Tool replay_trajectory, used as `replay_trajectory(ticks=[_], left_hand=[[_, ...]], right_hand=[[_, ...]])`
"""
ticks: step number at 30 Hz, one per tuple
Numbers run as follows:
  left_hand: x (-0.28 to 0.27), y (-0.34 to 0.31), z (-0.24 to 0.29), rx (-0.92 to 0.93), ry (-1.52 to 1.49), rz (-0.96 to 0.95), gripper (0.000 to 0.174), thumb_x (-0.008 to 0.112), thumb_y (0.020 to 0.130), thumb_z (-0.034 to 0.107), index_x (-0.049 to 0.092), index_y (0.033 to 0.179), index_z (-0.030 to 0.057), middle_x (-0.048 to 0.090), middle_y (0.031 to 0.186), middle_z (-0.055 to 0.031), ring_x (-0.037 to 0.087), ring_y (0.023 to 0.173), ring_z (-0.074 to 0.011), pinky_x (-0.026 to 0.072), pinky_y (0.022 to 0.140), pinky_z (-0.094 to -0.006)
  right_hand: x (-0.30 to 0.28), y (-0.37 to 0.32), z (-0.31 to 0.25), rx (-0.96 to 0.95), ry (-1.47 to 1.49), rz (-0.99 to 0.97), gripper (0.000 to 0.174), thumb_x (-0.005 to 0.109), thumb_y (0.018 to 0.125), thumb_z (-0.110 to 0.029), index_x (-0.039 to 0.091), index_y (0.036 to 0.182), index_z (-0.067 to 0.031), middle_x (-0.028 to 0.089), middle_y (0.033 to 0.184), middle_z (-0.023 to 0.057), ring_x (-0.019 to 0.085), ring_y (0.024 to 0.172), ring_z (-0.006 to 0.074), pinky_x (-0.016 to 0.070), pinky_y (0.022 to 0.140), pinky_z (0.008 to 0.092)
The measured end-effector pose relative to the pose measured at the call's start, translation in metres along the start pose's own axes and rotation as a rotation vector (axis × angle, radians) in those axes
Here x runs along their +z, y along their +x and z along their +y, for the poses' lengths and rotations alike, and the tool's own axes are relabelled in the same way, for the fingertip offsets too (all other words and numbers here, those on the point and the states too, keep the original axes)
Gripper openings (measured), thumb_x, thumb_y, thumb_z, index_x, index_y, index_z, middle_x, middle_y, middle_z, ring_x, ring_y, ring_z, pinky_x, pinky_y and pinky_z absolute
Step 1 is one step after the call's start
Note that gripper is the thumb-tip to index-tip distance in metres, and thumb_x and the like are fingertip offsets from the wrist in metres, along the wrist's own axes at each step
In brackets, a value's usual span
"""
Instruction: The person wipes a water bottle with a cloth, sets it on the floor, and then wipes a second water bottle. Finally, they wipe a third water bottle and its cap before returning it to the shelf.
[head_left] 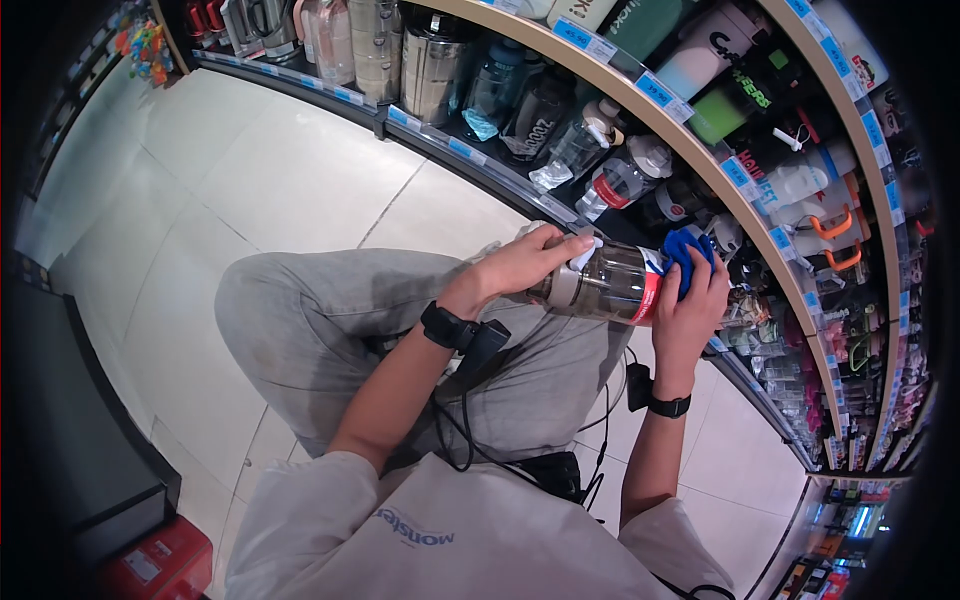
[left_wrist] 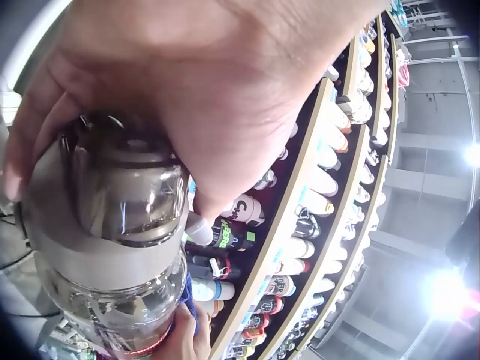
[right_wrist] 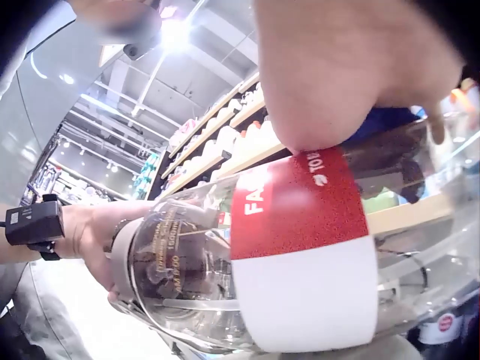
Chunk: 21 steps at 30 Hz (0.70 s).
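Observation:
A large clear bottle [head_left: 612, 282] with a grey collar lies sideways above the lap. The left hand [head_left: 520, 265] grips its lid end; in the left wrist view that hand [left_wrist: 187, 82] curls over the smoky lid [left_wrist: 131, 195]. At the base end the right hand [head_left: 690, 300] holds a blue cloth [head_left: 686, 250] against the bottle. A red and white label [right_wrist: 304, 255] wraps the bottle in the right wrist view, where the right hand [right_wrist: 352, 67] lies over its upper side and the blue cloth [right_wrist: 382, 124] shows partly behind the fingers.
Curved shelves [head_left: 640, 80] packed with bottles run along the front and right. Pale floor tiles [head_left: 300, 150] lie left of the crossed legs. A red box [head_left: 160, 562] stands at lower left, and black cables [head_left: 455, 425] hang across the lap.

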<state>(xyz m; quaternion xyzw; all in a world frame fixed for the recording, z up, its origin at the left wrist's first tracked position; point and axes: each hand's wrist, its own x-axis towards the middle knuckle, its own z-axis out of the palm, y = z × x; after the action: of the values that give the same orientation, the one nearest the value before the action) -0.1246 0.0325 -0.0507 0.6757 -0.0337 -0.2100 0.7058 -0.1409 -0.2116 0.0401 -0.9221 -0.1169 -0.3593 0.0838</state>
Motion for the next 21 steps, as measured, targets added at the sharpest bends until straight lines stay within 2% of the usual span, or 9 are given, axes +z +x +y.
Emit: replay_trajectory(ticks=[2,3,5,8,12,14,15,17,21], left_hand=[[0.000,0.004,-0.005,0.130,0.006,0.041,0.088,0.061,0.092,0.076,0.061,0.127,-0.0049,0.067,0.116,-0.0174,0.067,0.102,-0.0241,0.0571,0.082,-0.0365],[0.000,0.004,-0.005,0.130,0.006,0.041,0.088,0.061,0.092,0.076,0.061,0.127,-0.0049,0.067,0.116,-0.0174,0.067,0.102,-0.0241,0.0571,0.082,-0.0365],[0.003,0.003,-0.004,0.166,0.082,0.090,0.088,0.062,0.093,0.075,0.062,0.129,-0.0055,0.067,0.119,-0.0213,0.065,0.111,-0.0294,0.0515,0.097,-0.0394],[0.002,0.011,-0.018,0.151,0.047,0.108,0.088,0.062,0.092,0.075,0.063,0.129,-0.0057,0.065,0.124,-0.0235,0.065,0.113,-0.0325,0.0499,0.100,-0.0405],[-0.003,0.013,-0.021,0.184,0.030,0.107,0.089,0.063,0.093,0.074,0.059,0.132,-0.0064,0.062,0.128,-0.0245,0.066,0.113,-0.0323,0.0570,0.090,-0.0406],[-0.003,-0.007,0.005,0.053,-0.065,0.070,0.088,0.065,0.093,0.069,0.053,0.138,-0.0059,0.059,0.130,-0.0258,0.067,0.111,-0.0305,0.0628,0.073,-0.0383],[-0.003,-0.006,0.003,0.053,-0.065,0.070,0.088,0.065,0.093,0.069,0.053,0.138,-0.0059,0.059,0.130,-0.0258,0.067,0.111,-0.0305,0.0628,0.073,-0.0383],[-0.001,-0.002,-0.001,0.137,-0.020,0.163,0.064,0.064,0.102,0.054,0.050,0.141,0.0049,0.064,0.121,-0.0138,0.069,0.097,-0.0182,0.0591,0.059,-0.0335],[-0.001,-0.010,0.009,0.151,-0.086,0.208,0.083,0.073,0.093,0.057,0.046,0.144,-0.0031,0.058,0.131,-0.0267,0.066,0.113,-0.0292,0.0636,0.074,-0.0376]], right_hand=[[-0.001,-0.005,-0.010,-0.019,0.008,0.000,0.032,0.068,0.095,-0.017,0.066,0.126,-0.0074,0.059,0.135,0.0234,0.057,0.124,0.0426,0.0436,0.106,0.0517],[0.000,-0.009,-0.016,-0.047,0.046,-0.012,0.032,0.068,0.095,-0.017,0.067,0.126,-0.0074,0.058,0.136,0.0233,0.056,0.125,0.0426,0.0432,0.106,0.0516],[0.000,-0.013,-0.034,-0.086,0.137,-0.041,0.033,0.069,0.092,-0.016,0.067,0.124,-0.0087,0.057,0.138,0.0215,0.055,0.127,0.0417,0.0418,0.109,0.0503],[0.003,-0.018,-0.051,-0.201,0.093,-0.040,0.033,0.070,0.090,-0.017,0.068,0.123,-0.0097,0.058,0.138,0.0192,0.055,0.126,0.0406,0.0410,0.110,0.0489],[0.013,-0.006,-0.049,-0.175,0.093,-0.036,0.034,0.071,0.090,-0.019,0.068,0.123,-0.0106,0.059,0.136,0.0161,0.057,0.121,0.0373,0.0433,0.103,0.0480],[0.018,0.006,-0.045,-0.176,0.070,-0.019,0.032,0.070,0.091,-0.019,0.068,0.122,-0.0102,0.060,0.132,0.0158,0.059,0.118,0.0362,0.0445,0.099,0.0474],[0.019,0.012,-0.043,-0.142,0.089,-0.064,0.030,0.070,0.092,-0.020,0.068,0.120,-0.0099,0.061,0.129,0.0159,0.060,0.116,0.0362,0.0452,0.098,0.0471],[0.021,0.024,-0.043,-0.112,0.114,-0.126,0.026,0.068,0.094,-0.022,0.069,0.116,-0.0094,0.064,0.122,0.0157,0.063,0.111,0.0363,0.0472,0.093,0.0466],[0.031,0.043,-0.038,-0.072,0.125,-0.239,0.029,0.065,0.096,-0.028,0.072,0.116,-0.0086,0.067,0.118,0.0148,0.065,0.108,0.0367,0.0494,0.092,0.0468]])
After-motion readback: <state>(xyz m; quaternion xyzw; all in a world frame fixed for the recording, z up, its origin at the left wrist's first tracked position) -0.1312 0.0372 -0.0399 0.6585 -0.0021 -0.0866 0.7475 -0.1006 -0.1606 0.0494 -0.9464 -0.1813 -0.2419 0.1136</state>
